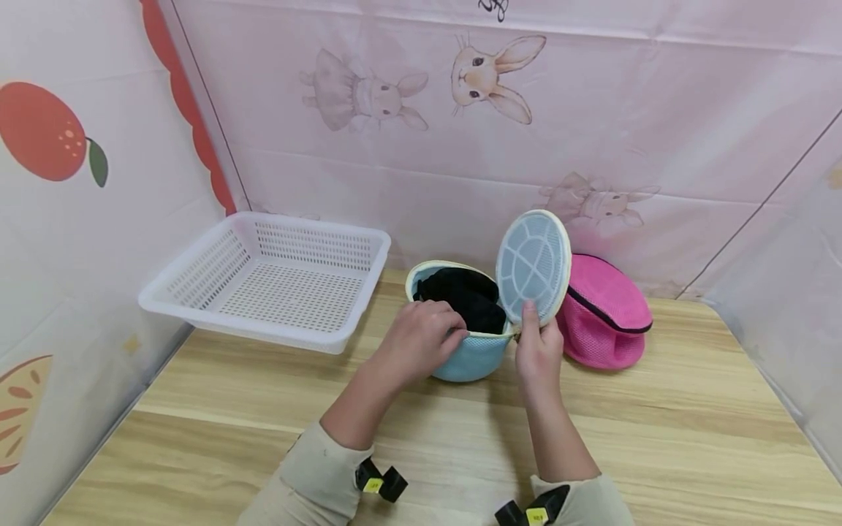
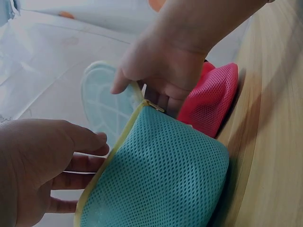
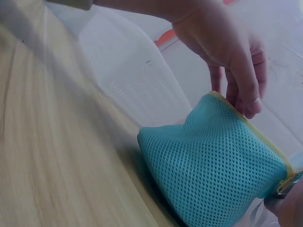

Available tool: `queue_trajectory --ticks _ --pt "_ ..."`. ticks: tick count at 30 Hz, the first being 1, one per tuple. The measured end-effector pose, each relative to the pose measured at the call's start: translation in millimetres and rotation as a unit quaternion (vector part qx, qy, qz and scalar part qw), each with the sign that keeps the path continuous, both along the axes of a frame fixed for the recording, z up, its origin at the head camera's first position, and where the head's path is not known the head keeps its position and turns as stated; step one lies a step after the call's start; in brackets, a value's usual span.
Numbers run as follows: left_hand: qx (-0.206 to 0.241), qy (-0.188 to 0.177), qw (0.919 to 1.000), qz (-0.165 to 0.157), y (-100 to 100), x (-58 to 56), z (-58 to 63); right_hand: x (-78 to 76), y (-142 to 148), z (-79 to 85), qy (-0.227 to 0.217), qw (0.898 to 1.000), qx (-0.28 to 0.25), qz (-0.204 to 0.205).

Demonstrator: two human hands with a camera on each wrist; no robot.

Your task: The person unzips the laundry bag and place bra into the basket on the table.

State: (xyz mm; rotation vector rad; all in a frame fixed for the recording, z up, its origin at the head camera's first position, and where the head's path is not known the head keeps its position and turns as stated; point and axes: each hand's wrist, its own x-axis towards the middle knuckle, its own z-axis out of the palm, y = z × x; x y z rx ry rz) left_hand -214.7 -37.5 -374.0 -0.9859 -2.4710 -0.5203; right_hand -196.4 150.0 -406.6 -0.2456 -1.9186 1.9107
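A blue mesh bag (image 1: 470, 351) sits on the tabletop (image 1: 658, 438) near the middle, just beside a pink mesh bag (image 1: 605, 310) on its right and with a white basket (image 1: 270, 274) well to its left. The blue bag's round lid (image 1: 534, 264) stands tilted up and open, and a black garment (image 1: 463, 296) fills the inside. The left hand (image 1: 421, 340) rests on the bag's near rim with its fingers curled over the yellow edge and into the opening, touching the black cloth; the left wrist view shows those fingers (image 2: 83, 163) bent at the rim, so its grip looks closed on the bag's edge, though whether it also pinches the garment is hidden. The right hand (image 1: 539, 347) pinches the lower edge of the lid close to the zipper end (image 2: 152, 105), thumb on the front face, holding the lid upright. The step in hand seems to be work at the open mouth of the bag: one hand steadies the lid while the other deals with the garment inside. The next move would call for the left fingers to take firm hold of the black cloth, or clear the rim, while the right hand keeps the lid from flopping over the opening.
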Motion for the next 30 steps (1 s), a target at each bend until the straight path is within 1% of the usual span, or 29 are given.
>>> queue_trajectory --ticks 3,6,10,14,16,21,25,28,30 --pt "-0.007 -0.007 1.0000 0.003 1.3 1.0 1.0 -0.2 2.3 2.2 -0.003 0.996 -0.086 0.023" --pt "-0.012 -0.009 0.9999 0.006 2.7 2.1 1.6 -1.8 5.3 2.8 -0.001 0.983 -0.175 0.051" --pt "-0.013 -0.009 0.9999 0.005 4.3 3.3 2.0 -3.3 9.4 2.8 -0.020 0.970 -0.234 0.064" --pt "-0.011 -0.011 0.9999 -0.002 6.0 3.2 2.3 -3.8 12.2 3.3 -0.038 0.962 -0.262 0.068" --pt "-0.011 -0.013 0.9998 -0.006 7.0 2.7 2.4 -4.2 12.8 3.5 -0.041 0.960 -0.269 0.070" --pt "-0.005 -0.031 0.9994 -0.013 9.2 2.0 1.6 -7.2 12.8 2.0 -0.056 0.957 -0.279 0.051" --pt "0.012 -0.043 0.9988 -0.019 9.5 1.8 0.1 -10.7 12.0 -0.7 -0.071 0.955 -0.286 0.031" --pt "0.027 -0.051 0.9982 -0.015 8.2 0.7 0.8 -12.1 11.1 -1.4 -0.081 0.955 -0.285 0.028" --pt "0.034 -0.056 0.9978 -0.010 6.4 -1.4 4.0 -12.6 11.0 -1.2 -0.082 0.954 -0.287 0.030"
